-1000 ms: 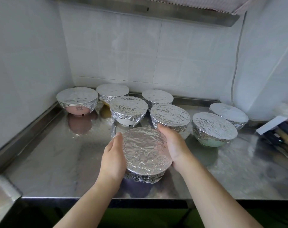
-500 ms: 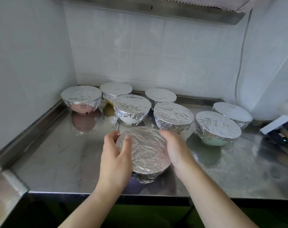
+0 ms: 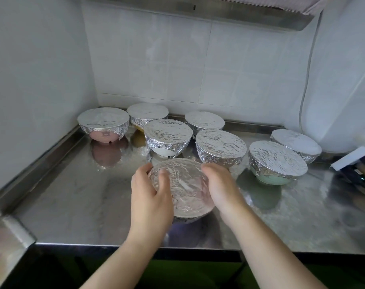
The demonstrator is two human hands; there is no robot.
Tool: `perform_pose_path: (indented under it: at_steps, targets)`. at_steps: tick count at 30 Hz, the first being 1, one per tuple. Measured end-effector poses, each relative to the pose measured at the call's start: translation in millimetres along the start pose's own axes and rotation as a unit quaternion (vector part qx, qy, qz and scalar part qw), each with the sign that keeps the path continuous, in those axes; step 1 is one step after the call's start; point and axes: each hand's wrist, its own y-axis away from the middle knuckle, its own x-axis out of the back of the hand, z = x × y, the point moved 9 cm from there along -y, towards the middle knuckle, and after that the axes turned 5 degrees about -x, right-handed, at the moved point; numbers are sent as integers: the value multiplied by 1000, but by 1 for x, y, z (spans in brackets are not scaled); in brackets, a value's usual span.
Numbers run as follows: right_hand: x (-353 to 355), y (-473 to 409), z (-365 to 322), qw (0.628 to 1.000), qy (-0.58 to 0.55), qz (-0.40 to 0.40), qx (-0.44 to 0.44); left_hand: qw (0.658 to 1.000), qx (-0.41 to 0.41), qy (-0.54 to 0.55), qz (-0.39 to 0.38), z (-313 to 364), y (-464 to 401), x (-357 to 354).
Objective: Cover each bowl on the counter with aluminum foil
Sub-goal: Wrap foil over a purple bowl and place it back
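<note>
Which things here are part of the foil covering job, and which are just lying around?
Part of the job:
near bowl, foil being pressed by left hand and right hand
seven foil-covered bowls behind, e.g. pink bowl, green bowl

Just lying about:
white box
dark tools at the counter's right edge

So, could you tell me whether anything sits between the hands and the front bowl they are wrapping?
Nothing visible does. The left hand and right hand already touch the foil on the front bowl, one on each side. The nearest other bowls stand behind it, apart from the hands.
</note>
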Motion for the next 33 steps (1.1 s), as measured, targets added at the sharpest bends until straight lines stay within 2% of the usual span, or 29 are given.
perform_pose_path:
  at_steps: [4,6,9,13,17,21,24,30,33]
  targets:
    - [15,-1,0,999,27,12,-11,1000,22,15,5,-8,-22,12]
    - [13,-5,-5,1000,3,5,-8,999,30,23,19,-10,-22,17]
    - [-2,-9,-1,991,-130,-14,-32,995,68,69,17,-16,-12,9]
    - [-15,-8,28,949,-290,-6,-120,984,99,139,51,-24,-2,-2]
    - [-17,-3,35,918,-374,12,-127,973,102,190,85,-31,-2,-6]
    - [-20,6,36,896,-422,12,-137,970,103,204,82,-33,-4,-7]
    - [-14,6,35,889,-442,23,-112,965,112,228,67,-36,-6,-4]
    - [-28,19,44,873,-475,44,-106,965,91,226,97,-31,11,-4]
    - [-33,25,46,873,-476,36,-100,969,106,213,65,-40,0,-4]
